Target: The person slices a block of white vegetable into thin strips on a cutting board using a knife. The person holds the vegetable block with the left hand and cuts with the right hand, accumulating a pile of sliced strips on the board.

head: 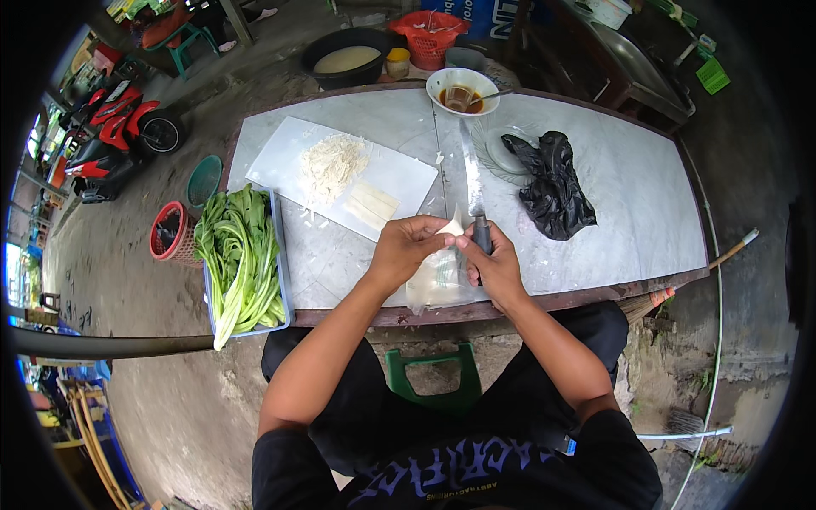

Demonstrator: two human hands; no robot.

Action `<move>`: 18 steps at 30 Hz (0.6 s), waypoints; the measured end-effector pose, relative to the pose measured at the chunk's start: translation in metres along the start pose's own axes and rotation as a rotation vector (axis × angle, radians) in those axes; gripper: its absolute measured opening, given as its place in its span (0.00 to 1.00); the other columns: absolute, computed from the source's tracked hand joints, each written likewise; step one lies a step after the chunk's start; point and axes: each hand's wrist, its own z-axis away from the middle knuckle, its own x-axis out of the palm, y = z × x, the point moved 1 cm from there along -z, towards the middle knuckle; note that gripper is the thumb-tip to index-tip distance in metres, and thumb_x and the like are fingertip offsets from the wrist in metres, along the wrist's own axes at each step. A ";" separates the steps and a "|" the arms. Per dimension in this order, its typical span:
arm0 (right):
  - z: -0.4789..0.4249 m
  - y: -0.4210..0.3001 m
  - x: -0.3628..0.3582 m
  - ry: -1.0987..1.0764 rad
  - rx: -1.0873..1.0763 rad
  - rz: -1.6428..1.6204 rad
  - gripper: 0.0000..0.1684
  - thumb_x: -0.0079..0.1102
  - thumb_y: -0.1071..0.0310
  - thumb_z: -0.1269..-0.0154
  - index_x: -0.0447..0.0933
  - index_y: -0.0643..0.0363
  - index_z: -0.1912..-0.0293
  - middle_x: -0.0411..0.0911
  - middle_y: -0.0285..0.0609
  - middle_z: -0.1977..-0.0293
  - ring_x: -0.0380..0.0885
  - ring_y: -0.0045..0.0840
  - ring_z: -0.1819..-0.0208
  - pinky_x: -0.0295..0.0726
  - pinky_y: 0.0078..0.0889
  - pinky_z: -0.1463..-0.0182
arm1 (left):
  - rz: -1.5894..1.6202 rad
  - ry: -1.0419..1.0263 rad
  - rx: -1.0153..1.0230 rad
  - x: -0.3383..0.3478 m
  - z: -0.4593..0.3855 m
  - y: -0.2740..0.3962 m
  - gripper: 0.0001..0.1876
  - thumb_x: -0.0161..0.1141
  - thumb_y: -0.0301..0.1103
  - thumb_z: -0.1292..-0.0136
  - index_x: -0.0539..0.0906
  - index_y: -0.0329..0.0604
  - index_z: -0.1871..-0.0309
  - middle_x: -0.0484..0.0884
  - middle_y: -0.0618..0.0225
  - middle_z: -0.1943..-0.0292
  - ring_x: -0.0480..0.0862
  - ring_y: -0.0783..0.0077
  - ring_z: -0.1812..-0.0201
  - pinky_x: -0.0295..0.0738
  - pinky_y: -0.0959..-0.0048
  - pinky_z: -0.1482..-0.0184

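Note:
My left hand (408, 245) pinches a small thin pale sheet (454, 225), its tip standing up between both hands' fingertips. My right hand (496, 261) holds a kitchen knife by its dark handle (482, 237), the blade (472, 169) pointing away from me, while its thumb and finger touch the sheet. Under my hands, at the near table edge, lies a clear plastic packet (435, 279) with pale contents. To the left, a white cutting board (268, 159) bears a heap of pale shreds (331, 164) and several flat pale strips (371, 204).
Leafy greens (239, 255) fill a blue tray (285, 274) at the table's left edge. A bowl of brown liquid (463, 80) with a glass and spoon stands at the far edge. A black plastic bag (554, 191) partly covers a glass plate (494, 153) at right.

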 end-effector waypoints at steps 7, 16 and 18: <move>-0.003 -0.006 -0.018 0.127 -0.100 0.015 0.14 0.77 0.67 0.22 0.79 0.57 0.48 0.78 0.29 0.69 0.70 0.11 0.80 0.68 0.22 0.79 | -0.608 -0.044 0.437 0.002 0.001 0.014 0.13 0.80 0.34 0.29 0.94 0.39 0.46 0.95 0.59 0.54 0.94 0.70 0.55 0.88 0.67 0.52; -0.001 -0.010 -0.033 0.118 -0.143 0.084 0.15 0.78 0.66 0.23 0.80 0.59 0.47 0.78 0.29 0.67 0.70 0.10 0.79 0.68 0.21 0.78 | -1.306 0.588 0.247 -0.086 -0.036 0.000 0.23 0.75 0.32 0.31 0.88 0.32 0.36 0.88 0.42 0.41 0.86 0.39 0.39 0.84 0.51 0.35; 0.002 -0.010 -0.034 0.109 -0.129 0.088 0.15 0.78 0.65 0.23 0.80 0.59 0.47 0.78 0.28 0.67 0.70 0.10 0.79 0.68 0.21 0.78 | -1.337 0.568 0.224 -0.086 -0.038 -0.002 0.23 0.75 0.32 0.31 0.88 0.31 0.36 0.88 0.42 0.40 0.87 0.38 0.39 0.84 0.51 0.35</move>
